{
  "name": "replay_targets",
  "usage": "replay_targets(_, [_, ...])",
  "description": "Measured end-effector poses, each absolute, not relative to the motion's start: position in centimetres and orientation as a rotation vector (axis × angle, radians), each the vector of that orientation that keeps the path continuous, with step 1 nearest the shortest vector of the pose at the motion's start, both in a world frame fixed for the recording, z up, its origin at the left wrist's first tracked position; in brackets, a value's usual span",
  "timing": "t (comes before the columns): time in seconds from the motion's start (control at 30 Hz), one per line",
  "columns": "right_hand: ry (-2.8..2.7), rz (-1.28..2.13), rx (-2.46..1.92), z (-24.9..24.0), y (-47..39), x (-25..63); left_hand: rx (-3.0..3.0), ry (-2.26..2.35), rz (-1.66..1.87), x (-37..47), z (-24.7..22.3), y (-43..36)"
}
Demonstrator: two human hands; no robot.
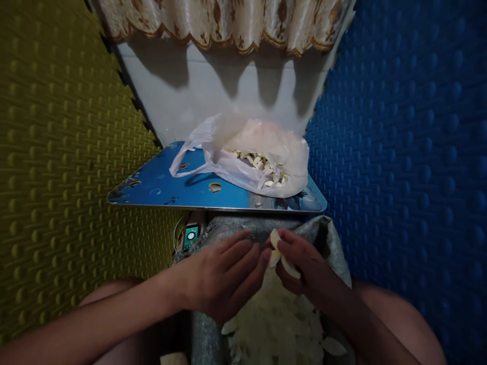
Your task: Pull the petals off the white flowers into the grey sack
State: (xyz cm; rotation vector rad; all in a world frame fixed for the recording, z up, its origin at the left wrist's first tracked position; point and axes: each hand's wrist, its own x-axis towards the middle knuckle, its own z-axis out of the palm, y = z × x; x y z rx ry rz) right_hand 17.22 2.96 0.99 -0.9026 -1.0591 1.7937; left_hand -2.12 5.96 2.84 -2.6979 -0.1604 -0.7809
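Note:
Both hands meet above an open grey sack between the knees. My right hand is closed around a few cream, petal-shaped pieces, which fan out between thumb and fingers. Closed in a pinch, my left hand reaches in from the left, its fingertips against one of these pieces. Its far fingers are partly hidden. Below the hands lies a heap of similar pale pieces in the sack, dim and blurred.
Ahead, a blue low table bears a white plastic bag with small cream pieces inside. A device with a lit green screen sits under its front edge. Textured mats, yellow and blue, wall both sides; a curtain hangs behind.

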Motion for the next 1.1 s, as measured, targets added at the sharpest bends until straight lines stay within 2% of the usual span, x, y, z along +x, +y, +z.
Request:
replay_targets(0.33, [-1.223,1.428,-1.115,1.6,2.7,16.2,-2.558,-0.353,-0.686,-1.6,2.5,6.3])
replay_targets(0.43, [-1.350,1.220,-1.229,1.6,2.5,16.3,-2.707,-0.503,-0.676,-1.4,2.4,6.2])
replay_targets(0.6, [-1.822,0.730,-1.188,0.9,2.0,17.3,-3.560,-1.289,-0.834,-1.1,3.0,6.6])
replay_targets(0.7, [-2.095,0.592,-1.033,0.5,2.1,17.7,-3.959,-1.732,-0.791,-0.9,2.8,7.1])
replay_targets(0.8, [-2.045,0.714,-1.144,0.7,2.4,17.7,-3.849,-1.616,-0.763,-0.7,2.3,7.3])
replay_targets(0.9, [-1.606,1.092,-1.293,1.4,2.6,17.5,-3.519,-1.353,-0.875,-0.7,2.2,7.2])
replay_targets(1.0, [-1.300,1.549,-1.071,2.1,2.7,17.6,-3.390,-1.332,-1.019,-0.8,2.7,7.1])
replay_targets(1.1, [-1.250,1.703,-0.808,2.2,2.7,17.8,-3.431,-1.414,-1.049,-0.8,3.3,7.3])
